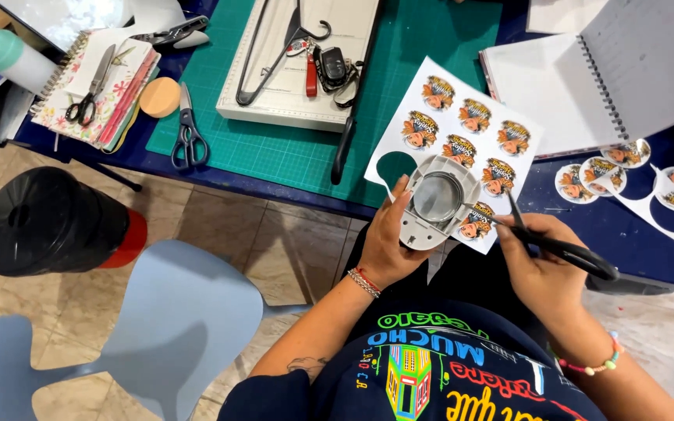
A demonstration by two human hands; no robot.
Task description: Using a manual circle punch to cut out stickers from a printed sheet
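Left hand (384, 242): fingers wrapped around a grey plastic circle punch (434, 204), held over the lap at the table's edge.
Right hand (544, 269): closed on black-handled scissors (563, 251), blades touching the punch.
Sheet: white printed sticker sheet (462, 132) slotted in the punch.
Nearby: cut round stickers (626, 175), open spiral notebook (587, 78), green cutting mat (274, 148).

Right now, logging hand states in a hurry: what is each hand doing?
Left hand: closed on the grey circle punch.
Right hand: closed on black scissors.
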